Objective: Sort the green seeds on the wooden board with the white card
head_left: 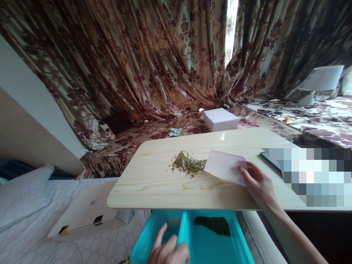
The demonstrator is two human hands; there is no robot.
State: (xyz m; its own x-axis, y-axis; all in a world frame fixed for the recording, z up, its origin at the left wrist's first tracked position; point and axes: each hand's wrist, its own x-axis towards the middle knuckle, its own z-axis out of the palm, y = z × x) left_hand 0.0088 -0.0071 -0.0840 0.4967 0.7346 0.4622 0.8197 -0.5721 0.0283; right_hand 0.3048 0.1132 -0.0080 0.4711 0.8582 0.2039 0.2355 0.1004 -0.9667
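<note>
My right hand pinches the right edge of a thin white card, tilted over the wooden tabletop. The card's left edge touches a scattered pile of small green beans mixed with whitish grains. Below the table's near edge is a teal two-compartment bin. My left hand is at its near side by the divider, one finger extended and the others curled; the hand's underside is hidden. Dark green beans lie in the right compartment, and a small pale heap in the left.
A dark-edged flat object, partly blurred out, lies on the table's right side. Behind the table stands a white box beside a small bluish cloth. A pale carton rests on the bed at left. A lamp stands far right.
</note>
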